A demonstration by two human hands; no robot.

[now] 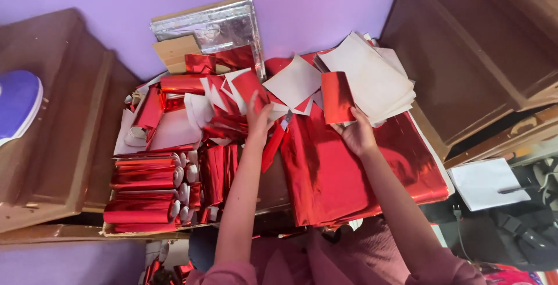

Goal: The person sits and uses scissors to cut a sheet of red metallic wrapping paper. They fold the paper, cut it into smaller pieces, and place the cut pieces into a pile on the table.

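Observation:
My right hand [356, 135] holds up a small square sheet of shiny red foil [337, 97] by its lower edge, beside a stack of white-backed sheets [372, 78]. My left hand [260, 120] reaches into a heap of cut red and white foil pieces [224, 100], its fingers closed on a red piece there. Below both hands lies a large pile of red foil sheets [343, 171].
Several red foil rolls [142, 189] lie in a cardboard tray at the left. A silver foil board [212, 26] and cardboard lean on the purple wall. Brown wooden furniture [476, 41] stands on both sides. A white paper with a pen [485, 183] lies at the right.

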